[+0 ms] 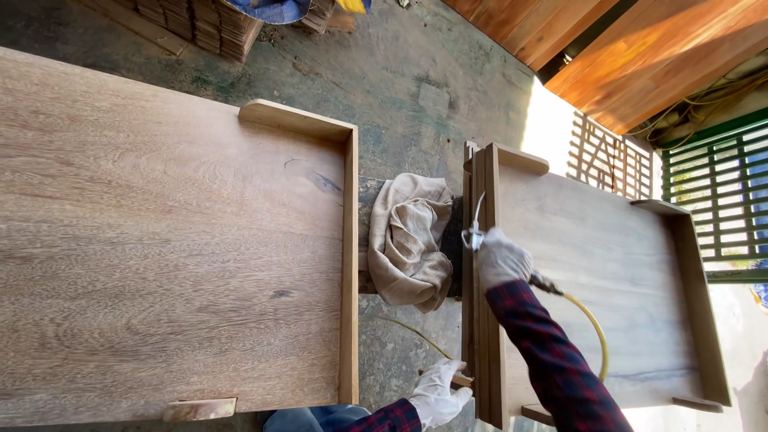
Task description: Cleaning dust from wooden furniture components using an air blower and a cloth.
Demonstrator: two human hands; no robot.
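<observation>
Head view | right hand (502, 258) fingers grip air nozzle (474, 238) | left hand (438, 394) fingers clasp wooden frame (480, 336)

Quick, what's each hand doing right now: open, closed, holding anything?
Left hand: closed on the edge of the wooden panel.
Right hand: closed around the air blow gun with the yellow hose.

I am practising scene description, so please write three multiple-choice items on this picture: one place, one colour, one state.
1. Where is the cloth?
A. between the big board and the small board
B. on stacked wood
C. by a window
2. Hose colour?
A. blue
B. yellow
C. black
3. The right hand:
A. is empty
B. holds a tool
C. lies flat

1 A: it fills the gap.
2 B: it shows yellow.
3 B: gloved fingers wrap the tool.
</observation>
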